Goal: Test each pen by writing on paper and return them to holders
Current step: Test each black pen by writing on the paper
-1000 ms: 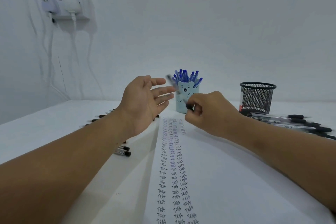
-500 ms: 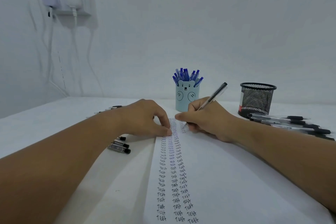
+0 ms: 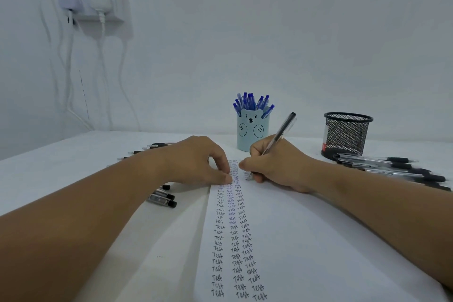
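Observation:
My right hand [image 3: 277, 164] grips a clear pen with a black end [image 3: 282, 132], its tip down on the white paper [image 3: 306, 240] at the top of three columns of the word "Test". My left hand [image 3: 196, 162] rests on the paper's left edge, fingertips pressing it down beside the columns. A light blue bear-faced holder [image 3: 252, 133] full of blue pens stands just behind my hands. To the right stands a black mesh holder [image 3: 346, 135] with no pen showing above its rim.
Several black-capped pens [image 3: 392, 167] lie in a pile at the right, in front of the mesh holder. More black pens [image 3: 163, 197] lie left of the paper, partly under my left forearm. A wall socket shelf with cables [image 3: 93, 5] hangs at upper left.
One second ago my left hand was raised and open and my right hand held the pen in the air. Both came down onto the paper; since half a second ago they have barely moved.

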`<state>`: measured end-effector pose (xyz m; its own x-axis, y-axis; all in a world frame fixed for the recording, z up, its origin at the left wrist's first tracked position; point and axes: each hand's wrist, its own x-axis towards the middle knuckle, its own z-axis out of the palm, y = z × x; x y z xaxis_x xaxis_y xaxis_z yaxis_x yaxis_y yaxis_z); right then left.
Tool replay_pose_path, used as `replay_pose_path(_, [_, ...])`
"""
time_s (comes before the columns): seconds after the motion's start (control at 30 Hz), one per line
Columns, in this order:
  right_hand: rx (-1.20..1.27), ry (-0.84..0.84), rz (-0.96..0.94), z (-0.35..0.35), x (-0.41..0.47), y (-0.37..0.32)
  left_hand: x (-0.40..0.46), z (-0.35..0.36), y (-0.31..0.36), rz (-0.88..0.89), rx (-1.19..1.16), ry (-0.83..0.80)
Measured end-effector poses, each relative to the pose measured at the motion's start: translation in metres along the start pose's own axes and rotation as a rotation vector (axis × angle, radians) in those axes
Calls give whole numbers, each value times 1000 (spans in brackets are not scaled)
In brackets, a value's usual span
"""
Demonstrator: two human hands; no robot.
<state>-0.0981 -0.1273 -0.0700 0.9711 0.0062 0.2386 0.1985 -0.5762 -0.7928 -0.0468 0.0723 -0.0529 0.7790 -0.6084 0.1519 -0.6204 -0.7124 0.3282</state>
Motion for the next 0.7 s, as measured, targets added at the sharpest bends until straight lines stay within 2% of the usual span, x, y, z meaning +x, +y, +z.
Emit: replay_pose_path(0.7, [22, 21, -30, 0, 0, 2, -1, -1, 2, -21, 3, -11])
